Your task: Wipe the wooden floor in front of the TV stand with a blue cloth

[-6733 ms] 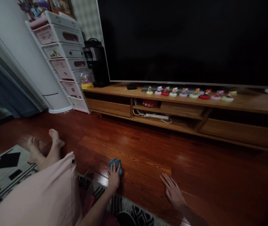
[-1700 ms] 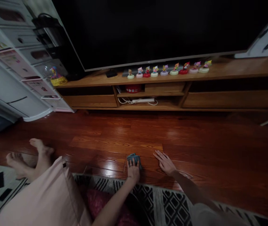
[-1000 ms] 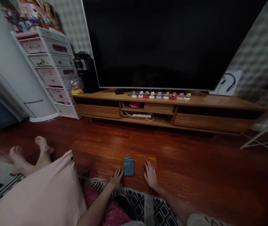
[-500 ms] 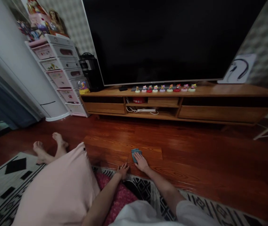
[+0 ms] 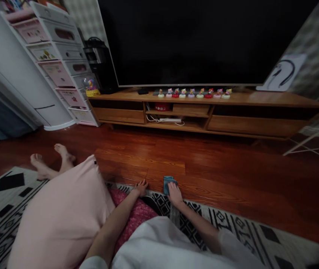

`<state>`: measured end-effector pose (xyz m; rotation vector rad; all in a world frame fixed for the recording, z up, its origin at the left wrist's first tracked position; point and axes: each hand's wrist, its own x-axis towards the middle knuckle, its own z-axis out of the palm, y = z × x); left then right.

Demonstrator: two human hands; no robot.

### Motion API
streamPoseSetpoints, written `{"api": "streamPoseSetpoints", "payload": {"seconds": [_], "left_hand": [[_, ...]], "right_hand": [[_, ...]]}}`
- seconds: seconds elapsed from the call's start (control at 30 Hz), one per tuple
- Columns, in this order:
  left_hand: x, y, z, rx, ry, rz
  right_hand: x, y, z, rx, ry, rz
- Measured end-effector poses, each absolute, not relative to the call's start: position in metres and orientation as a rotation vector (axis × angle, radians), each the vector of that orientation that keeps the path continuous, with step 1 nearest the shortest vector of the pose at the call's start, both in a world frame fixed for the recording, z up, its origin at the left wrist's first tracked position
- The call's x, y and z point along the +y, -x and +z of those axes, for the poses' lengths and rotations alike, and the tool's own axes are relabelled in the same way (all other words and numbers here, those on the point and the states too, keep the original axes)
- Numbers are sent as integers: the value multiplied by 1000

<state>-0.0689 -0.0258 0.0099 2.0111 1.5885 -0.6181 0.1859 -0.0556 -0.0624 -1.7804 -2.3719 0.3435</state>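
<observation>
My right hand [image 5: 174,194] lies flat, fingers extended, on the folded blue cloth [image 5: 166,183], on the floor [image 5: 137,149] beside the rug's [image 5: 256,229] far edge; the cloth's long axis points toward the cabinet [image 5: 249,98]. My left hand [image 5: 140,188] rests unclenched at that edge.

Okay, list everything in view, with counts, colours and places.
Floor: one, red-brown, centre.
Rug: one, black and off-white, foreground.
Cloth: one, blue, on floor.
Pillow: one, pink, lower left.
Fabric: one, magenta, right of pillow.
Television: one, black, top centre.
Cabinet: one, brown, under television.
Figurines: nine, mixed colours, on cabinet.
Globe: one, yellow base, on cabinet.
Appliance: one, black, right of globe.
Container: one, red, inside cabinet.
Power strip: one, white, inside cabinet.
Panel: one, white, cabinet's right end.
Drawer tower: one, white and pink, left.
Column: one, white, far left.
Curtain: one, blue, left edge.
Feet: two, bare, left; owner unclear.
Garment: one, white, bottom centre.
Left hand: one, bare, at rug's edge.
Right hand: one, bare, on cloth.
</observation>
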Motion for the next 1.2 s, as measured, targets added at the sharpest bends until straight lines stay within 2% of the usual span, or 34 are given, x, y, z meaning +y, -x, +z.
{"api": "streamPoseSetpoints", "payload": {"seconds": [0.37, 0.6, 0.73, 1.03, 1.2], "left_hand": [[-24, 71, 11, 1552, -1995, -653], [-23, 73, 4, 1531, -1989, -613], [-25, 70, 4, 1546, -1977, -627], [-26, 71, 7, 1535, -2004, -634], [-25, 70, 7, 1555, -1988, -645]], "right_hand": [[23, -165, -37, -2300, 1927, 395], [-54, -211, -69, -2478, 1647, 465], [-87, -223, -79, -2453, 1643, 424], [30, -240, -52, -2151, 2183, 302], [22, -248, -62, -2182, 2149, 246]]}}
